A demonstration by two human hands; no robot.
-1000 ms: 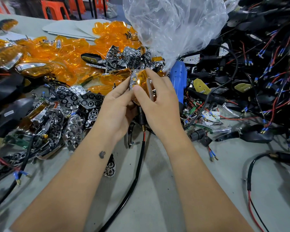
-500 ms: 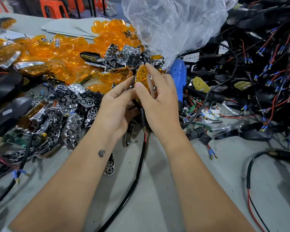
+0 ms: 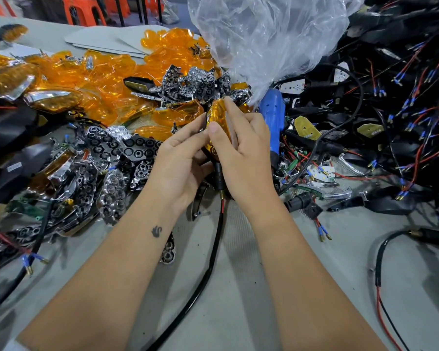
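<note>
The person is holding an amber lamp (image 3: 217,115) up off the bench (image 3: 276,312), between both hands and just in front of the parts piles, probably so that the seam between lens and body is facing the eyes while it is being worked. The left hand (image 3: 181,160) is cupping the lamp from the side and below, its thumb and forefinger reaching up to pinch the near edge, which is likely steadying the body against the push coming from the other side. The right hand (image 3: 246,158) is gripping the lamp too, with the thumb pressing on the lens face and the forefinger lying along its top rim, seemingly squeezing the lens into its seat. The black cable (image 3: 214,252) is hanging from the lamp's stem and trailing toward the person across the bench, slack, so it is not tugging on the work. Loose amber lenses (image 3: 104,77) and chrome reflectors (image 3: 104,145) are lying heaped to the left, and wired black housings (image 3: 390,105) to the right, each kind apparently waiting within easy reach. A blue screwdriver (image 3: 271,115) is lying just beside the right hand under a clear plastic bag (image 3: 264,34), apparently ready for fastening.
</note>
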